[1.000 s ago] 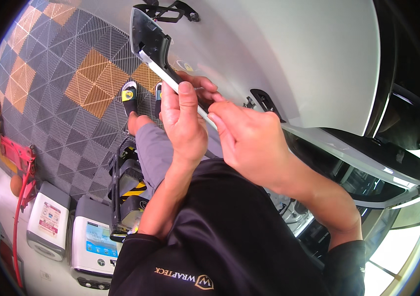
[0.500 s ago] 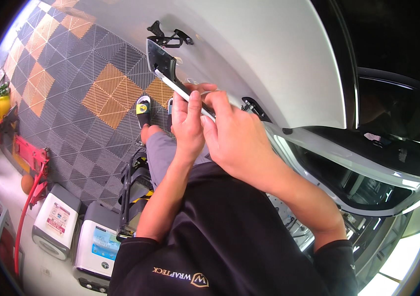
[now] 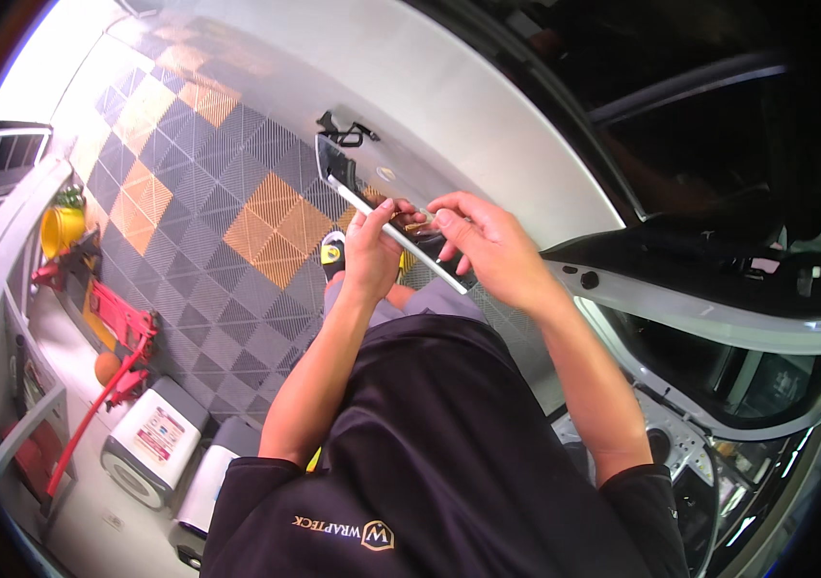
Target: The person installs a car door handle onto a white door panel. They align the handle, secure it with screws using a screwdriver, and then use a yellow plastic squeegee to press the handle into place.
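While the left hand (image 3: 374, 255) grips the trim strip (image 3: 430, 263) near its middle, thumb up and fingers reaching across to the dark side, the right hand (image 3: 497, 255) sits just beside it, palm turned in, fingers loosely bent, thumb tip close to the index finger. Whether the right touches the strip, or pinches something small, cannot be told; hands near each other, not clasped. Strip held slantwise in front of the torso, above the gray shorts (image 3: 435, 302): long, narrow, straight pale edge, dark inner face, upper end widening to a glossy blade shape. Beyond it, a vehicle panel (image 3: 497, 125), pale, smooth, gently curved, with a black handle bracket (image 3: 357, 134) of angular outline. Floor tiles (image 3: 276, 226) finely ribbed, tan and gray diamonds. To the left: a rounded yellow bucket (image 3: 63, 231), a red stand (image 3: 121, 323) with hard edges, a boxy white-and-gray case (image 3: 131, 448). Shirt (image 3: 430, 433) black, soft, lightly creased.
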`<state>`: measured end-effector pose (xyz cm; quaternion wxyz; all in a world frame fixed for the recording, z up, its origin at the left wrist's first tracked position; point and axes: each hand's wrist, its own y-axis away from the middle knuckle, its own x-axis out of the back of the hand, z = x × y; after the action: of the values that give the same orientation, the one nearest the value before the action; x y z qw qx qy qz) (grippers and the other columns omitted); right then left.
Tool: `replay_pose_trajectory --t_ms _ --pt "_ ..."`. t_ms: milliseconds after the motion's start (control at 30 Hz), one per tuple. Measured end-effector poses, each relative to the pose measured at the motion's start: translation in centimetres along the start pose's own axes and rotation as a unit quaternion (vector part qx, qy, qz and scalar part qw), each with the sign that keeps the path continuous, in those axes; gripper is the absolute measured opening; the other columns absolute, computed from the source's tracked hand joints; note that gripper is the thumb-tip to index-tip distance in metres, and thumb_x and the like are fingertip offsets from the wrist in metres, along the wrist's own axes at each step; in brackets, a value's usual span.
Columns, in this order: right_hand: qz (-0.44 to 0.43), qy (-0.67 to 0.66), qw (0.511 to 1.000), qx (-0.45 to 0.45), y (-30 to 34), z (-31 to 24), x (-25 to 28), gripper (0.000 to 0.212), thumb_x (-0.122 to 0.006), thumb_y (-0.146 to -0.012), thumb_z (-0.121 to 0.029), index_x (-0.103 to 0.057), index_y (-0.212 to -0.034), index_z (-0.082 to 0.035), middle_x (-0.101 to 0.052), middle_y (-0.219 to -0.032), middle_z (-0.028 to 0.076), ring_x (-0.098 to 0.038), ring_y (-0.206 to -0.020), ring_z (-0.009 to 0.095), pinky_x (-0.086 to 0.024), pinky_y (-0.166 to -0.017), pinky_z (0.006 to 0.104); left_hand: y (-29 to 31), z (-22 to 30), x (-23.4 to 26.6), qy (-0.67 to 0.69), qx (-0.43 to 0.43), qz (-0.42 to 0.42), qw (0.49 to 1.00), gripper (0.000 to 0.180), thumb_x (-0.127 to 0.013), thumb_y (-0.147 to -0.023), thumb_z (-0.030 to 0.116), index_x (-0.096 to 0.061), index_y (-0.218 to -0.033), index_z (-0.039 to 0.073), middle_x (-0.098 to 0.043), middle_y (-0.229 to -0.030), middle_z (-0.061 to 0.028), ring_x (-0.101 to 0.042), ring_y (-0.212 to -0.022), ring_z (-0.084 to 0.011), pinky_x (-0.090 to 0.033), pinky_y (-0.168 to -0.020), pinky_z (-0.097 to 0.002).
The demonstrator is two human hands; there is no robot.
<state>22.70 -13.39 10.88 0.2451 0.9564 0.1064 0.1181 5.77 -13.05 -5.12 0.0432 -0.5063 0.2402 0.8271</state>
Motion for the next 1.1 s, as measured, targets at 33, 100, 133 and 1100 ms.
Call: replay_pose_trajectory --t_ms 33,100,133,1100 --pt "-0.001 -0.036 0.999 -0.010 -0.1 0.6 0.0 0.036 -0.060 -0.111 -0.029 -0.065 -0.133 -0.001 -0.071 -0.110 0.005 -0.065 -0.084 0.010 -0.054 -0.070 0.0266 -0.3 0.0 0.0 -0.006 0.006 0.007 1.000 0.010 -0.060 -0.106 0.011 -0.058 -0.115 0.007 -0.072 -0.111 -0.0130 -0.069 -0.106 -0.0248 -0.055 -0.098 -0.0417" --pt "0.000 -0.101 0.995 -0.019 -0.4 1.8 -0.1 0.038 -0.068 -0.107 -0.028 -0.064 -0.133 -0.001 -0.069 -0.109 0.004 -0.064 -0.081 0.011 -0.055 -0.072 0.0280 -0.9 0.3 0.0 -0.003 0.033 0.012 0.999 0.010 -0.061 -0.103 0.010 -0.058 -0.111 0.007 -0.071 -0.108 -0.0124 -0.068 -0.105 -0.0261 -0.055 -0.098 -0.0426" --pt "-0.001 -0.108 0.994 0.018 -0.4 2.5 -0.2 0.039 -0.070 -0.106 -0.027 -0.064 -0.134 -0.001 -0.069 -0.111 0.005 -0.064 -0.081 0.011 -0.055 -0.073 0.0279 -1.2 0.6 0.0 -0.017 0.055 0.055 0.997 0.008 -0.061 -0.100 0.009 -0.058 -0.106 0.006 -0.069 -0.107 -0.0137 -0.069 -0.106 -0.0317 -0.056 -0.098 -0.0521" --pt "0.659 -0.054 0.732 -0.166 10.2 2.8 -31.7 0.062 -0.078 -0.087 -0.004 -0.059 -0.146 -0.008 -0.057 -0.144 0.011 -0.064 -0.108 0.020 -0.056 -0.087 0.0329 -7.2 10.6 2.9 -0.183 0.521 -0.235 0.800 0.023 -0.055 -0.095 -0.009 -0.055 -0.113 0.005 -0.059 -0.144 -0.0280 -0.062 -0.133 -0.0345 -0.058 -0.112 -0.0427"
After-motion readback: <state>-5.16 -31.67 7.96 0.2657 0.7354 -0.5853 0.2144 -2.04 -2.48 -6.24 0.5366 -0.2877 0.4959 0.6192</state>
